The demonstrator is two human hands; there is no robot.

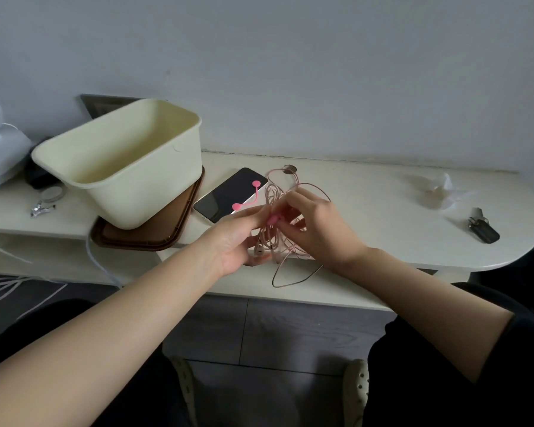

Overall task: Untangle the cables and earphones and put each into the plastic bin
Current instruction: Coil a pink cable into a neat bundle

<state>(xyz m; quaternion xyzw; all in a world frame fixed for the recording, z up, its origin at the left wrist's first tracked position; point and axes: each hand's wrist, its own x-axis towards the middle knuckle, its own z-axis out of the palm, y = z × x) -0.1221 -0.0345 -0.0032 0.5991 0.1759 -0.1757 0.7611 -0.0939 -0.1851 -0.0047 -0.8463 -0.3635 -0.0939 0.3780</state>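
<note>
Tangle of thin pale-pink earphone cable [272, 195]: right of the cream rectangular plastic bin [121, 167], held just over the white tabletop [383, 204].
Left hand [238, 238]: fingers curled round the bundle.
Right hand [318, 226]: fingertips pinching strands.
Black-screened phone [225, 195] bearing a pink silicone cable tie [248, 197]: between bin and tangle.
Brown tray [136, 240]: beneath bin.

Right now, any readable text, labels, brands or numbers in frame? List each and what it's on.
No readable text in view.
Phone: screen dark, nothing shown.
Bin: plain, no label visible.
Cable: no marking visible.
Foil wrapper and keys: too small and blurred to read.
</note>
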